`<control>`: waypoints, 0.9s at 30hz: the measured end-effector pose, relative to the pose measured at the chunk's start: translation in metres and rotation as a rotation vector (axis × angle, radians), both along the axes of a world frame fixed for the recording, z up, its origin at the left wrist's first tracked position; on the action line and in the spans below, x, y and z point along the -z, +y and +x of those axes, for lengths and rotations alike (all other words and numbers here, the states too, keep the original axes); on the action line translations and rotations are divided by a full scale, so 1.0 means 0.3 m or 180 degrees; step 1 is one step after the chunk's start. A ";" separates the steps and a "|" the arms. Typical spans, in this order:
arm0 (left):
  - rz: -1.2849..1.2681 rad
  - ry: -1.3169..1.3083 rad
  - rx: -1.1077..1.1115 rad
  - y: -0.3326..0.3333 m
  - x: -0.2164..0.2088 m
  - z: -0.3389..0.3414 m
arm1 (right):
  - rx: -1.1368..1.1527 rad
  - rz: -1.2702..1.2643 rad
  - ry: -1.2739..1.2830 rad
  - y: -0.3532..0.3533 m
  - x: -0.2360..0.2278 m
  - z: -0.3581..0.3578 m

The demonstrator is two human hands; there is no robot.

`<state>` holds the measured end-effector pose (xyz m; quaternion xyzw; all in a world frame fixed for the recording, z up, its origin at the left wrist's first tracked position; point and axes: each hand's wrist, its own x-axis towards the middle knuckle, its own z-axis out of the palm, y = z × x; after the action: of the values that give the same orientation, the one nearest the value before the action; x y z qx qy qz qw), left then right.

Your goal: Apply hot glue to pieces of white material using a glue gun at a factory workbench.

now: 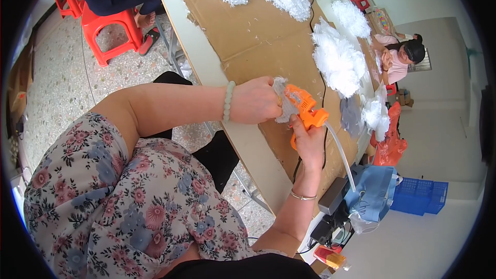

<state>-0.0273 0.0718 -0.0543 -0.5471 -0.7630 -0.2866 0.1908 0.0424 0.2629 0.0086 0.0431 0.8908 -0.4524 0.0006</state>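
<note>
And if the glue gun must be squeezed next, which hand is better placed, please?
Probably the right. The right hand grips the orange glue gun, though I cannot clearly see its trigger; the left hand is occupied, holding a grey fluffy piece at the gun's front.

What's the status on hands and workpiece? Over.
Left hand: gripping grey fuzzy piece. Right hand: holding orange glue gun close to it. Black cable lying near right hand.

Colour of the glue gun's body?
Orange; the glue gun shows best in the head view.
</note>
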 end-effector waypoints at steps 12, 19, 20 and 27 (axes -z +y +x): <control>-0.0138 0.0261 -0.0049 -0.018 -0.023 0.014 | 0.0290 -0.0150 0.0011 0.003 -0.009 0.046; 0.0002 0.0558 -0.0138 -0.015 0.005 0.021 | 0.0312 0.0091 -0.0147 -0.032 -0.021 0.025; 0.0066 0.0591 -0.0131 -0.014 0.006 0.019 | 0.0316 0.0085 -0.0140 -0.031 -0.020 0.022; -0.0020 0.0461 -0.0180 -0.026 -0.007 0.027 | 0.0294 -0.0096 -0.0213 -0.015 0.007 0.015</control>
<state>-0.0191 0.0641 -0.0522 -0.5453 -0.7632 -0.2384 0.2518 0.0468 0.2583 0.0065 0.0992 0.8804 -0.4636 0.0102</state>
